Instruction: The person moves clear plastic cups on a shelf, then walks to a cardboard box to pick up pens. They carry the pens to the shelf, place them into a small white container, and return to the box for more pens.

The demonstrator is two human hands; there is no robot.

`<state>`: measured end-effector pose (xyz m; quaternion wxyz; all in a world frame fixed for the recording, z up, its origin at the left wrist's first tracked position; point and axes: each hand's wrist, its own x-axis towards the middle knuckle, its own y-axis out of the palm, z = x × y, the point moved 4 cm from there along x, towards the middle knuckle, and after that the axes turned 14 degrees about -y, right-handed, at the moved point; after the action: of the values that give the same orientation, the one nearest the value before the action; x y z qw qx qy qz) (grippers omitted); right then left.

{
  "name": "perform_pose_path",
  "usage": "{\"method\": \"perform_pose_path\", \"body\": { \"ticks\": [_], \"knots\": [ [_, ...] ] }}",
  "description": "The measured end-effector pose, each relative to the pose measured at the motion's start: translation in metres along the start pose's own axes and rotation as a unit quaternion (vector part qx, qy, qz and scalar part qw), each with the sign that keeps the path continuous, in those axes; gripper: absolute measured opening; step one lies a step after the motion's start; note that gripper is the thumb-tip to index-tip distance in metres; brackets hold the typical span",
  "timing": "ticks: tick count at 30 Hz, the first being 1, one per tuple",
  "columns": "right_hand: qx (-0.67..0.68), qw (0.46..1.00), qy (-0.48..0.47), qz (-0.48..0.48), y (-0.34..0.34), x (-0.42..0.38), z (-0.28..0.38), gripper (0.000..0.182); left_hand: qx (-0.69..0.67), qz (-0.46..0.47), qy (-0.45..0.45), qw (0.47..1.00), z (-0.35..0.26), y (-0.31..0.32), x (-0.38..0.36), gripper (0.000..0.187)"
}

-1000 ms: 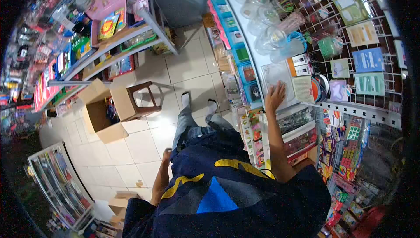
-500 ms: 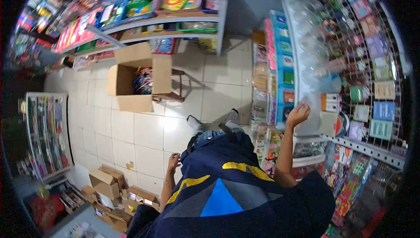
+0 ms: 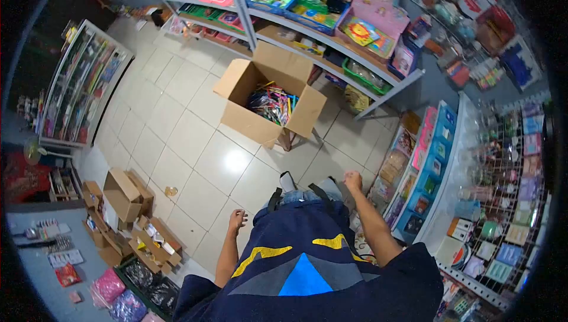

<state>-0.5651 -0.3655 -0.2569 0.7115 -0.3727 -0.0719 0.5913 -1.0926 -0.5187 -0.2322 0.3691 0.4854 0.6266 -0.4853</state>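
Observation:
My left hand point(image 3: 238, 220) hangs at my left side over the tiled floor, fingers loosely bent and a little apart, with nothing in them. My right hand point(image 3: 353, 181) is held in front of my right hip, its fingers curled in; nothing shows sticking out of it. Ahead of me an open cardboard box point(image 3: 245, 122) has its flaps spread and stands on a small stool point(image 3: 286, 140). Inside lies a heap of thin, many-coloured packaged items point(image 3: 273, 104), too small to name. Neither hand touches the box.
A shelf unit point(image 3: 322, 44) with trays of goods runs behind the box. To my right are a blue display rack point(image 3: 430, 171) and a wire grid point(image 3: 515, 186) hung with small goods. A glass case point(image 3: 83, 85) stands at left; small cartons point(image 3: 127, 195) lie at lower left.
My view has turned left, so the box now sits nearer the middle. My right hand has come away from the right-hand shelf to the front of my body. The left hand stays low.

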Motion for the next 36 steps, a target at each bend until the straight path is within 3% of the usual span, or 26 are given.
{"method": "perform_pose_path", "body": {
  "ticks": [1, 4, 7, 9, 12, 14, 17, 18, 20, 22, 25, 28, 31, 36],
  "knots": [
    [0.002, 0.999, 0.041, 0.027, 0.004, -0.004, 0.001, 0.011, -0.009, -0.002, -0.021, 1.000, 0.010, -0.004, 0.002, 0.039],
    [-0.090, 0.994, 0.022, 0.064, -0.002, -0.015, 0.023, 0.019, -0.023, -0.003, -0.086, 0.996, 0.031, -0.008, 0.006, 0.034],
    [-0.177, 0.982, 0.060, 0.000, -0.002, 0.004, 0.008, 0.030, -0.064, 0.008, -0.115, 0.991, 0.035, 0.000, 0.013, 0.033],
    [-0.160, 0.986, 0.043, -0.024, -0.006, 0.028, 0.023, 0.034, -0.127, 0.012, -0.129, 0.983, 0.015, 0.009, 0.021, 0.031],
    [-0.140, 0.987, -0.057, -0.061, -0.001, 0.088, 0.048, 0.041, -0.127, -0.012, -0.022, 0.992, -0.066, 0.020, 0.019, 0.030],
    [-0.042, 0.989, -0.138, -0.043, -0.008, 0.109, 0.140, 0.036, -0.116, -0.012, 0.063, 0.991, -0.135, 0.026, 0.030, 0.030],
    [0.044, 0.962, -0.267, -0.043, 0.017, 0.155, 0.221, 0.028, -0.110, -0.054, 0.205, 0.971, -0.253, 0.037, 0.008, 0.034],
    [0.059, 0.950, -0.304, -0.032, 0.017, 0.159, 0.265, 0.025, -0.098, -0.062, 0.214, 0.970, -0.287, 0.043, 0.002, 0.037],
    [0.151, 0.946, -0.280, 0.070, 0.037, 0.177, 0.306, 0.025, -0.047, -0.097, 0.219, 0.970, -0.342, 0.057, -0.007, 0.046],
    [0.147, 0.937, -0.273, 0.162, 0.051, 0.186, 0.348, 0.022, -0.009, -0.115, 0.187, 0.976, -0.373, 0.072, 0.002, 0.055],
    [0.116, 0.909, -0.273, 0.294, 0.111, 0.224, 0.339, 0.025, 0.009, -0.107, 0.129, 0.986, -0.391, 0.089, 0.029, 0.063],
    [-0.125, 0.828, -0.448, 0.314, 0.153, 0.258, 0.336, 0.024, 0.051, -0.148, 0.126, 0.979, -0.396, 0.100, 0.040, 0.068],
    [-0.183, 0.848, -0.372, 0.331, 0.184, 0.286, 0.320, 0.028, -0.028, -0.176, 0.155, 0.972, -0.374, 0.109, 0.062, 0.049],
    [-0.226, 0.858, -0.254, 0.385, 0.238, 0.315, 0.280, 0.029, -0.097, -0.142, 0.145, 0.974, -0.376, 0.118, 0.064, 0.038]
  ]
}}
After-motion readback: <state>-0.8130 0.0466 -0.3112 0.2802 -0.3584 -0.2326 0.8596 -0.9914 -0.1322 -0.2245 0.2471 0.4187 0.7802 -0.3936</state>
